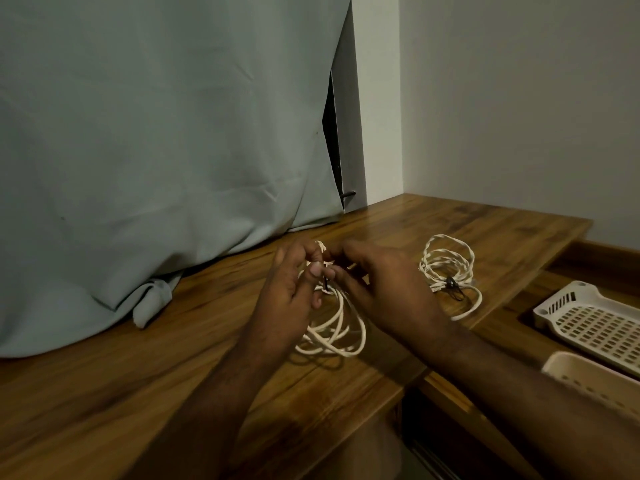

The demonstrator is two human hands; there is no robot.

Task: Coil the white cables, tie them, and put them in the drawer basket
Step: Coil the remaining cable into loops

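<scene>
Both hands meet over a loose coil of white cable (337,327) on the table (138,393). Left hand (294,292) has its fingers curled, thumb and fingertips pinching the top of the coil, where a small dark tie (326,285) shows between the two hands. Right hand (377,289) reaches in from the right with fingers bent toward the same spot — they touch the coil's top, though whether they grip the tie or the cable I cannot tell. The coil's lower loops rest on the wood in front of the hands.

Just to the right lies a second cable (448,271), already coiled and bound with a dark tie, one end trailing toward the table edge. Past that edge, lower down at the right, sits a white slotted basket (595,323) — nothing in the part that shows. Behind everything a pale curtain (156,133) hangs down onto the table against the wall (519,98).
</scene>
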